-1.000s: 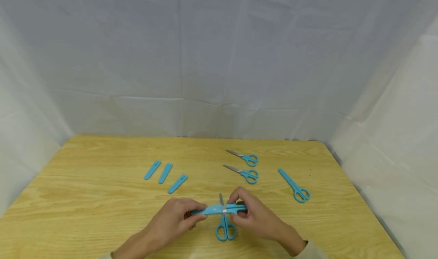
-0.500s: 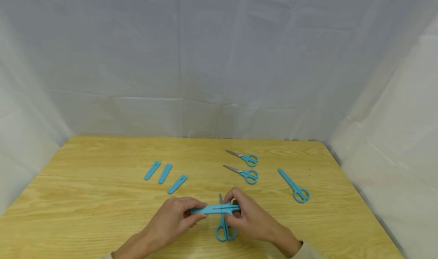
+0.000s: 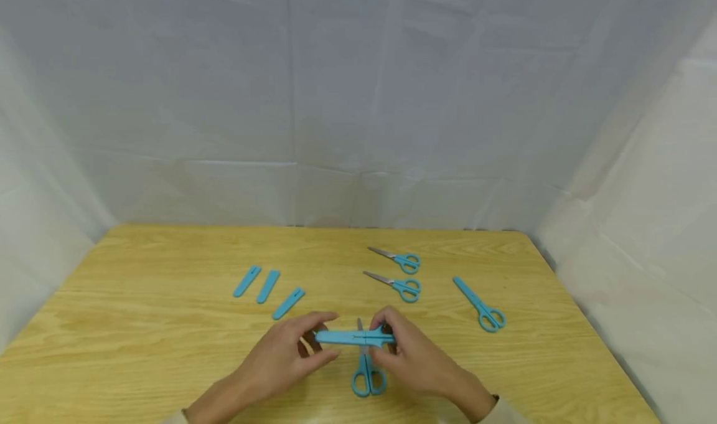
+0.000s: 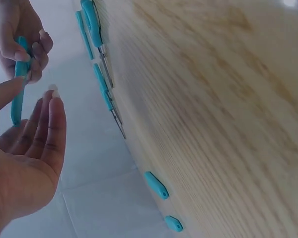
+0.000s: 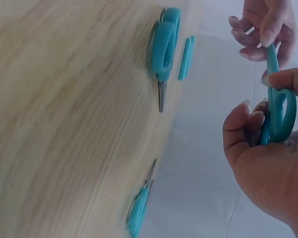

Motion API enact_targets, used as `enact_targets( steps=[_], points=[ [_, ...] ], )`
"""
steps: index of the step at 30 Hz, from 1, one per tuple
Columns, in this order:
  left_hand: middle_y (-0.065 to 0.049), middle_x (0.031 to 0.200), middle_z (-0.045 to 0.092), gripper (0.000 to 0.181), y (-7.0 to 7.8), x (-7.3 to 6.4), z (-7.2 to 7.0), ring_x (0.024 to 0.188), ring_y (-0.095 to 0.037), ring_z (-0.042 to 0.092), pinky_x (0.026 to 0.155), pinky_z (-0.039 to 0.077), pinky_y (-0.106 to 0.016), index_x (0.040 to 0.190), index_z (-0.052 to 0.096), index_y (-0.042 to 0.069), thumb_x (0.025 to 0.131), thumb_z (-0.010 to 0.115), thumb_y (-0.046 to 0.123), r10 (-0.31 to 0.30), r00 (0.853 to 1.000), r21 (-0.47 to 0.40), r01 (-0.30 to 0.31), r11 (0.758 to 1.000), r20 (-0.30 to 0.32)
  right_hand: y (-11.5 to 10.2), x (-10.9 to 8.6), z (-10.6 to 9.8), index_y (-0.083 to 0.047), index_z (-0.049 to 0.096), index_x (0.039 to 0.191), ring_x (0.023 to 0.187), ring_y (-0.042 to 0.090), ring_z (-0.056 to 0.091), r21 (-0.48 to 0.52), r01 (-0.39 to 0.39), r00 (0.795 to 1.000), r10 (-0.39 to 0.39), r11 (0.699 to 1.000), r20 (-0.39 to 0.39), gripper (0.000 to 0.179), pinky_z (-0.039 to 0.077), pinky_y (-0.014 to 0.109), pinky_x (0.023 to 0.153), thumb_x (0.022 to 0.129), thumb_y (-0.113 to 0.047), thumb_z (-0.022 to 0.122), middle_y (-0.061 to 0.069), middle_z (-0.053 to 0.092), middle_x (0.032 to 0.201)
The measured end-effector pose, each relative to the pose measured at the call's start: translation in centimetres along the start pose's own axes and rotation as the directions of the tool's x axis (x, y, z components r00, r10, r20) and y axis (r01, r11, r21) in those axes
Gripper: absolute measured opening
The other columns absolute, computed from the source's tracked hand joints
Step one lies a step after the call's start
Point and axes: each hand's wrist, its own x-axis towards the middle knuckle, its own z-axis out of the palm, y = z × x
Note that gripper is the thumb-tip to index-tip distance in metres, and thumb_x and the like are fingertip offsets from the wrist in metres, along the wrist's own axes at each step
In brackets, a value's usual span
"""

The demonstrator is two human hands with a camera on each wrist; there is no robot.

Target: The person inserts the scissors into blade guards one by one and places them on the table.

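My right hand (image 3: 420, 358) grips light-blue scissors by the handles (image 5: 286, 116). A matching blade cover (image 3: 338, 337) sits over their blades, level above the table and pointing left. Around the cover's tip my left hand (image 3: 274, 355) is spread, thumb and forefinger apart on either side; in the left wrist view its fingers (image 4: 52, 129) are nearly straight. Beneath the held pair, uncovered scissors (image 3: 361, 380) lie on the table, partly hidden. Beyond the left hand lie three loose blade covers (image 3: 269, 286).
Two uncovered scissors (image 3: 406, 289) lie beyond the right hand, blades pointing left. Farther right rests a covered pair of scissors (image 3: 476, 301). White sheeting (image 3: 347, 100) hangs behind the wooden table (image 3: 140, 349) and at both sides.
The cover has slid fully onto the blades, up to the handles, as the right hand moved left. My left fingers have since let go of the cover and spread apart.
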Motion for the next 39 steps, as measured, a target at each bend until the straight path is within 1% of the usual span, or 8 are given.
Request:
enact_targets(
  steps=[3,8,11,14,20,24,31,39],
  points=[
    [0.000,0.103,0.063,0.051,-0.4,0.2,-0.1,0.082,-0.011,0.063,0.064,0.053,-0.023,0.131,0.056,0.013,0.086,0.073,0.029,-0.042,0.999,0.028,0.042,0.999,0.002,0.7,-0.3,-0.8,-0.011,0.044,0.108,0.067,0.009,0.042,0.029,-0.013,0.999,0.014,0.999,-0.036,0.015,0.040,0.020,0.056,0.098,-0.016,0.054,-0.001,0.046,0.080],
    [-0.001,0.112,0.062,0.054,-1.3,0.4,-0.2,0.094,-0.018,0.062,0.072,0.053,-0.026,0.132,0.055,0.013,0.087,0.071,0.037,-0.054,0.999,0.075,0.054,0.996,-0.006,2.0,-0.7,-2.9,-0.009,0.043,0.110,0.065,0.010,0.041,0.068,-0.072,0.992,0.078,0.995,-0.103,0.018,0.039,0.022,0.053,0.099,-0.018,0.053,0.004,0.044,0.083],
    [0.000,0.116,0.061,0.055,-1.6,0.8,-0.2,0.098,-0.018,0.061,0.076,0.053,-0.029,0.131,0.056,0.013,0.088,0.067,0.045,-0.044,0.999,0.082,0.044,0.996,-0.004,2.8,-0.9,-4.1,-0.007,0.042,0.111,0.065,0.013,0.040,0.080,-0.101,0.983,0.112,0.992,-0.146,0.021,0.037,0.024,0.053,0.099,-0.020,0.054,0.006,0.040,0.082],
    [0.003,0.120,0.059,0.055,-1.6,1.5,-0.1,0.102,-0.019,0.060,0.080,0.052,-0.032,0.131,0.056,0.015,0.088,0.064,0.049,-0.031,0.999,0.051,0.030,0.998,0.018,3.6,-1.0,-5.1,-0.006,0.042,0.111,0.070,0.017,0.041,0.059,-0.107,0.974,0.116,0.993,-0.194,0.022,0.037,0.027,0.056,0.100,-0.021,0.054,0.006,0.038,0.082],
    [0.004,0.121,0.058,0.050,-1.9,2.9,0.3,0.106,-0.023,0.058,0.083,0.052,-0.037,0.132,0.055,0.016,0.091,0.064,0.042,0.012,0.998,0.011,-0.013,1.000,0.068,5.6,-1.3,-6.9,-0.007,0.042,0.113,0.070,0.020,0.042,0.045,-0.133,0.957,0.140,0.990,-0.253,0.023,0.039,0.029,0.058,0.100,-0.023,0.053,0.009,0.042,0.087],
    [0.001,0.123,0.057,0.050,-2.0,3.9,0.9,0.108,-0.025,0.057,0.085,0.051,-0.040,0.133,0.054,0.015,0.092,0.062,0.042,0.051,0.993,-0.017,-0.050,0.999,0.109,7.0,-1.8,-8.2,-0.005,0.042,0.114,0.073,0.021,0.044,0.047,-0.160,0.937,0.167,0.986,-0.306,0.025,0.041,0.029,0.061,0.099,-0.021,0.055,0.011,0.046,0.092],
    [0.000,0.128,0.055,0.051,-1.9,5.5,2.3,0.113,-0.024,0.054,0.089,0.049,-0.039,0.135,0.052,0.015,0.093,0.061,0.043,0.080,0.981,-0.060,-0.070,0.996,0.175,9.7,-3.2,-10.6,-0.001,0.040,0.118,0.078,0.025,0.048,0.031,-0.226,0.902,0.221,0.974,-0.372,0.034,0.044,0.032,0.063,0.099,-0.025,0.054,0.017,0.049,0.103],
    [-0.006,0.128,0.055,0.048,-1.3,6.7,3.7,0.113,-0.025,0.054,0.089,0.048,-0.037,0.135,0.051,0.013,0.094,0.062,0.036,0.094,0.971,-0.087,-0.077,0.993,0.221,12.2,-5.1,-13.0,0.003,0.043,0.117,0.096,0.028,0.050,-0.025,-0.329,0.845,0.283,0.944,-0.453,0.035,0.044,0.039,0.079,0.099,-0.024,0.055,0.019,0.050,0.109]
  ],
)
